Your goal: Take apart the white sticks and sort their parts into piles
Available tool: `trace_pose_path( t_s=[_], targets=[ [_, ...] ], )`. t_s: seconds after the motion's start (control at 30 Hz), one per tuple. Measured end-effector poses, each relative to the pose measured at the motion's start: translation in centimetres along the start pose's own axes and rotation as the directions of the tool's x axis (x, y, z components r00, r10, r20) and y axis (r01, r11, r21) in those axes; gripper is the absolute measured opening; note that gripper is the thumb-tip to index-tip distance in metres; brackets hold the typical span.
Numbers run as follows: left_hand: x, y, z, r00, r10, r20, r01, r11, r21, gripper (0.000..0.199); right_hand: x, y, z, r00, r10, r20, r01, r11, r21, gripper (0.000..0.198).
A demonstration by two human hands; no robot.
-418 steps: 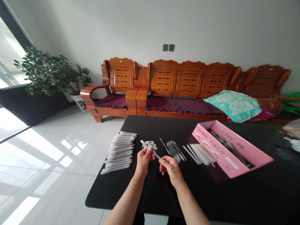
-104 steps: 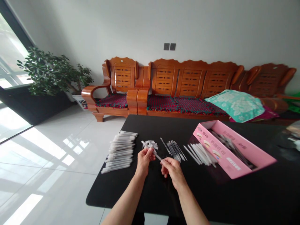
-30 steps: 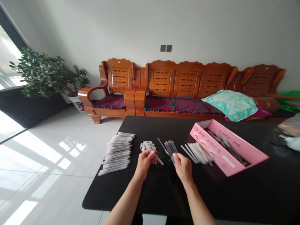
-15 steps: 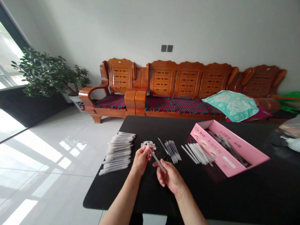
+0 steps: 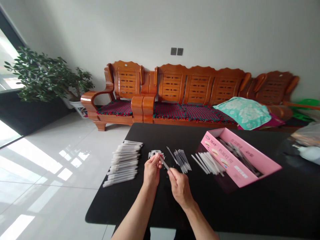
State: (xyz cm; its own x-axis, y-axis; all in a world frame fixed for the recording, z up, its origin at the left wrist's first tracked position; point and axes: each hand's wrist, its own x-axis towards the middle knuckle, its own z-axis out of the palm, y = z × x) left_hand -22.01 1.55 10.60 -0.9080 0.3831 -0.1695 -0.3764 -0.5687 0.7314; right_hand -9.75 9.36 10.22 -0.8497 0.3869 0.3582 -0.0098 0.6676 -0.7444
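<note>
Between my two hands is a slim translucent pen point(image 5: 164, 163). My left hand point(image 5: 152, 165) pinches its upper end, and my right hand point(image 5: 178, 185) is closed around its lower end. Just beyond my left fingers lies a small pile of pale pen caps point(image 5: 155, 153), partly covered by that hand. To the left, several capped pens point(image 5: 125, 161) are lined up in a stack. Thin pen refills point(image 5: 182, 160) lie beyond my right hand. Farther right is a bunch of whitish pen barrels point(image 5: 208, 163).
A pink box point(image 5: 240, 166) holding dark, slender items stands on the right of the black table point(image 5: 212, 210). A plastic bag point(image 5: 306, 141) sits at the far right edge. Behind the table is a wooden sofa point(image 5: 172, 83); a potted plant point(image 5: 47, 76) stands left.
My right hand has turned and its fingers have closed over the lower end of the pen, covering more of it. The view has shifted slightly.
</note>
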Motion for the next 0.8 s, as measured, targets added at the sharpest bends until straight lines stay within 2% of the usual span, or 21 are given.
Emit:
trace_pose_path(
  t_s=[0.07, 0.13, 0.17, 0.23, 0.33, 0.4, 0.5, 0.57, 0.67, 0.73, 0.8],
  targets=[
    [1.2, 1.5, -0.4, 0.994, 0.036, -0.099, -0.041, 0.998, -0.051, 0.025, -0.8, 1.2, -0.2, 0.998, -0.060, -0.014, 0.057, 0.985, -0.166, 0.038],
    [2.4, 3.2, -0.9, 0.965, 0.133, -0.227, -0.151, 0.986, -0.067, 0.021, -1.9, 3.1, -0.5, 0.998, -0.054, -0.041, 0.042, 0.968, -0.249, 0.039],
    [2.9, 3.8, -1.1, 0.961, 0.175, -0.216, -0.185, 0.982, -0.027, 0.021, -2.5, 4.2, -0.8, 0.997, -0.017, -0.075, -0.002, 0.969, -0.246, 0.042],
    [3.2, 4.3, -1.6, 0.980, 0.171, -0.101, -0.165, 0.984, 0.060, 0.027, -3.2, 6.6, -1.7, 0.979, 0.088, -0.183, -0.130, 0.964, -0.233, 0.047],
    [2.7, 2.8, -2.6, 0.984, 0.168, 0.062, -0.179, 0.940, 0.290, 0.040, -3.0, 9.6, -3.9, 0.919, 0.149, -0.365, -0.280, 0.899, -0.337, 0.052],
    [2.3, 1.3, -3.7, 0.985, 0.164, 0.052, -0.169, 0.867, 0.469, 0.043, -2.2, 11.0, -5.6, 0.895, 0.149, -0.420, -0.355, 0.809, -0.469, 0.048],
    [2.3, -0.2, -5.5, 0.973, 0.232, -0.018, -0.167, 0.751, 0.639, 0.041, -0.7, 12.5, -8.0, 0.880, 0.188, -0.436, -0.451, 0.620, -0.642, 0.036],
    [2.6, -0.5, -6.4, 0.957, 0.290, -0.033, -0.183, 0.684, 0.707, 0.033, 0.3, 13.5, -9.2, 0.893, 0.188, -0.408, -0.443, 0.520, -0.730, 0.032],
    [3.1, -0.8, -7.0, 0.937, 0.345, -0.043, -0.199, 0.633, 0.748, 0.021, 1.5, 15.0, -10.4, 0.915, 0.112, -0.388, -0.396, 0.444, -0.804, 0.029],
    [3.5, -1.1, -7.1, 0.933, 0.356, -0.047, -0.201, 0.625, 0.755, 0.020, 1.9, 15.7, -10.7, 0.914, 0.035, -0.405, -0.379, 0.436, -0.816, 0.028],
    [3.9, -1.6, -7.1, 0.931, 0.361, -0.051, -0.202, 0.627, 0.753, 0.023, 1.9, 15.9, -10.5, 0.904, -0.034, -0.426, -0.361, 0.473, -0.804, 0.028]
  ],
)
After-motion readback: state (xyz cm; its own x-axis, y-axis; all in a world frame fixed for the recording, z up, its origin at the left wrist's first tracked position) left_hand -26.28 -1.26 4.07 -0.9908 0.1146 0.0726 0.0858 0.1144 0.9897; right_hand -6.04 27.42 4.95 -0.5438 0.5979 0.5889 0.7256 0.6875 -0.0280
